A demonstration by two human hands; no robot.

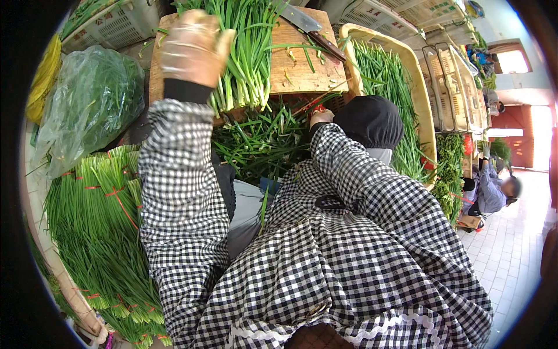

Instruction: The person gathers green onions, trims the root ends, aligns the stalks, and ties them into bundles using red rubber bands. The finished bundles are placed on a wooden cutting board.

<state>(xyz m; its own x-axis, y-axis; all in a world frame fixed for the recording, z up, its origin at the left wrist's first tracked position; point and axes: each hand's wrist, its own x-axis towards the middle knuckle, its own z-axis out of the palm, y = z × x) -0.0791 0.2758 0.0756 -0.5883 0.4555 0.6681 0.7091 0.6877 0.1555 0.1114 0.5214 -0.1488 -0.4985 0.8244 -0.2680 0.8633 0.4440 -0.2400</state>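
Garlic chives point(246, 56) lie loose on a wooden cutting board point(301, 72), pale cut ends towards me. My left hand point(192, 50), blurred by motion, is over the left side of this pile, thumb apart from the fingers; its fingertips cannot be made out. A kitchen knife point(311, 30) with a brown handle rests at the board's upper right, clear of both hands. Beyond my right knee, my right hand point(321, 117) is at some red ties point(317, 108) just below the board. Its finger ends are mostly hidden, so its grip is unclear.
Trimmings point(263, 137) are heaped below the board. A yellowish crate point(425, 118) of chives stands right. Tied bunches point(96, 209) lie left, under a clear plastic bag point(93, 100) of greens. Farther right, a person point(495, 187) is beside a tiled floor point(514, 257).
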